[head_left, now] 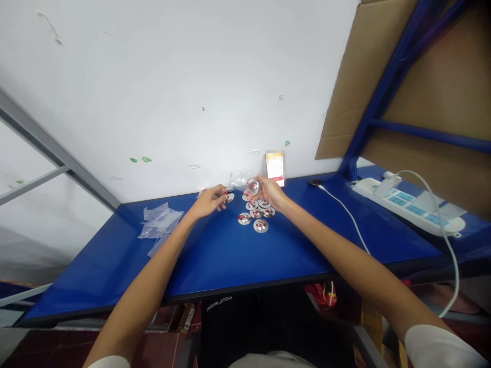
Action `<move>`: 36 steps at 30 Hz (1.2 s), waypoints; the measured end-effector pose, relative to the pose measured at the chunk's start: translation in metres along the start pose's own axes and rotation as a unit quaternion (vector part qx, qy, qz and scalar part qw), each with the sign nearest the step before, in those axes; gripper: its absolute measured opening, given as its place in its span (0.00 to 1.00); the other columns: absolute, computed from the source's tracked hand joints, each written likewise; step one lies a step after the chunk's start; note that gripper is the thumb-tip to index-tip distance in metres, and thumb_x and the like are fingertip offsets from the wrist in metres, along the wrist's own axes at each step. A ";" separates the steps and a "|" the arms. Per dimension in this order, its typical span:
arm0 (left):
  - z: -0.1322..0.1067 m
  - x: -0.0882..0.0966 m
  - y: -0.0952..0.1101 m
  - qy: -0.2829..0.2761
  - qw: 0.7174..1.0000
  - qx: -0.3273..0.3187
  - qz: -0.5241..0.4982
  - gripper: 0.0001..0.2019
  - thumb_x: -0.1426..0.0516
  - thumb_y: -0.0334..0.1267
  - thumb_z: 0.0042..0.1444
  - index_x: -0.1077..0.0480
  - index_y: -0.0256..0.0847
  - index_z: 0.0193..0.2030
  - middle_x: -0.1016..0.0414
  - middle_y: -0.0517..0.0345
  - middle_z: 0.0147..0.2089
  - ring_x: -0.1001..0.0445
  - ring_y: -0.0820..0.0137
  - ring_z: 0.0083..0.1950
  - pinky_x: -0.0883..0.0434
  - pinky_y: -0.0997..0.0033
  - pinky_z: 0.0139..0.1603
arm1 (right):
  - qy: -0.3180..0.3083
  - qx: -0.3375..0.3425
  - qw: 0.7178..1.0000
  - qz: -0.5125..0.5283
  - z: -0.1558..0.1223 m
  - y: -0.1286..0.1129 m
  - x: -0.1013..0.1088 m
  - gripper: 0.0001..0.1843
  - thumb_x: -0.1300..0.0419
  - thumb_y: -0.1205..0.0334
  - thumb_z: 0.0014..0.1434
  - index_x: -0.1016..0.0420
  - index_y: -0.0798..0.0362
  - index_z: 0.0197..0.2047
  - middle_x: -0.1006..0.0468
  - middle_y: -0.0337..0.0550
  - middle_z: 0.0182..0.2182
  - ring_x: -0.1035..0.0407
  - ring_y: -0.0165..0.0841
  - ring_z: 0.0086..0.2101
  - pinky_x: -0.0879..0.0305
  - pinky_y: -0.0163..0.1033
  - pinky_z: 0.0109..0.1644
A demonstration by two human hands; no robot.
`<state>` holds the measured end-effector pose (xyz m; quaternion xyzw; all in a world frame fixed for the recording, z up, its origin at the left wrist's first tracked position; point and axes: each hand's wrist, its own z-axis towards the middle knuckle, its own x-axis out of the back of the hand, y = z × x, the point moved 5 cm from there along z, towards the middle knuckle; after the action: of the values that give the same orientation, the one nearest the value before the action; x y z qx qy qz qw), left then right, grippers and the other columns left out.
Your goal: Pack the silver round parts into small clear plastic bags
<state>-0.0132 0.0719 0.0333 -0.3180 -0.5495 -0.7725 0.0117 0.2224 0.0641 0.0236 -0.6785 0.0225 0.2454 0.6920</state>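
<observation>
My right hand (268, 191) is raised a little above the blue table (215, 255), fingers closed around a small round silver part (253, 186). My left hand (210, 200) rests on the table to its left, fingertips pinched on a small silver disc (229, 198). Between and just in front of the hands lies a cluster of several silver discs with red centres (257, 214).
Empty clear plastic bags (159, 222) lie at the table's left. A small white and red box (275, 168) stands against the wall. A white cable (345, 214) runs from a black plug, and a white power strip (406, 204) sits at right under a blue shelf frame.
</observation>
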 end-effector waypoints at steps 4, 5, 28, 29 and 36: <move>0.000 0.018 0.003 0.087 0.991 -0.011 -0.097 0.18 0.31 0.52 0.58 0.26 0.40 0.40 0.20 0.54 0.36 0.20 0.67 0.35 0.26 0.70 0.33 | -0.006 -0.004 1.000 -0.025 0.001 0.006 -0.002 0.21 0.53 0.51 0.81 0.25 0.57 0.48 0.14 0.55 0.33 0.18 0.40 0.28 0.18 0.41 0.30; -0.001 0.021 0.006 0.108 0.987 -0.013 -0.117 0.18 0.30 0.52 0.57 0.25 0.40 0.39 0.20 0.54 0.35 0.20 0.67 0.35 0.27 0.71 0.32 | -0.016 -0.004 0.999 -0.032 0.001 0.008 -0.002 0.22 0.52 0.50 0.81 0.25 0.57 0.49 0.13 0.56 0.33 0.17 0.41 0.28 0.18 0.42 0.30; -0.007 0.005 0.015 0.071 0.981 0.086 -0.158 0.18 0.27 0.48 0.54 0.19 0.39 0.44 0.32 0.65 0.16 0.36 0.75 0.16 0.41 0.77 0.17 | -0.054 -0.037 0.995 -0.076 -0.006 0.018 -0.009 0.24 0.44 0.48 0.78 0.20 0.59 0.61 0.13 0.59 0.45 0.13 0.46 0.35 0.13 0.47 0.39; -0.008 0.002 0.015 0.076 0.982 0.090 -0.151 0.18 0.27 0.49 0.53 0.19 0.39 0.43 0.34 0.65 0.15 0.38 0.76 0.15 0.43 0.77 0.16 | -0.054 -0.036 0.995 -0.076 -0.005 0.019 -0.009 0.23 0.43 0.49 0.77 0.19 0.58 0.60 0.13 0.59 0.47 0.13 0.45 0.34 0.13 0.48 0.39; -0.011 -0.011 0.028 0.100 0.978 0.115 -0.141 0.25 0.27 0.50 0.53 0.24 0.37 0.51 0.29 0.64 0.16 0.33 0.73 0.15 0.38 0.77 0.17 | -0.048 -0.035 0.996 -0.066 -0.005 0.019 -0.012 0.23 0.40 0.48 0.76 0.18 0.59 0.59 0.13 0.57 0.45 0.14 0.45 0.34 0.12 0.50 0.39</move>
<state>0.0008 0.0474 0.0491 -0.1553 -0.6704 -0.7256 -0.0062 0.2065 0.0546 0.0095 -0.6897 -0.0641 0.2321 0.6828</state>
